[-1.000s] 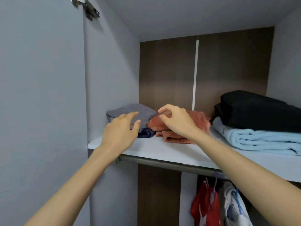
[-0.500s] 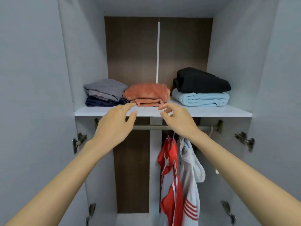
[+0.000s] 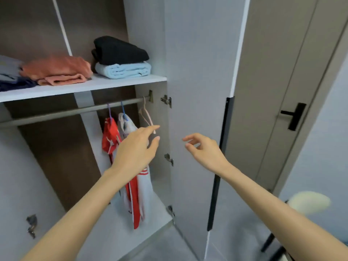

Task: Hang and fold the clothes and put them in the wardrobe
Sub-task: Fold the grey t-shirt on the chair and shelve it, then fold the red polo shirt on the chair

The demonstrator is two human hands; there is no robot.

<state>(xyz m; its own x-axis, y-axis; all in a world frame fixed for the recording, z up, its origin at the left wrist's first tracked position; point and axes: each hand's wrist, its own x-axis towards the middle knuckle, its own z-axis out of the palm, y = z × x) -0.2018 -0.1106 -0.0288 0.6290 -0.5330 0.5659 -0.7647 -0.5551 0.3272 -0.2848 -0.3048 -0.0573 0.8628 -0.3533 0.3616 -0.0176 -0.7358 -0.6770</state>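
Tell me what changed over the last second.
Both hands pulled back from the folded clothes on the shelf and came down: the left hand now reaches toward the empty pink hanger, the right hand hovers before the open door. Neither holds anything. The folded clothes stayed put.

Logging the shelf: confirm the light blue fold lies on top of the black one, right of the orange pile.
Reversed: in the head view the black fold lies on top of the light blue fold. Both are right of the orange pile.
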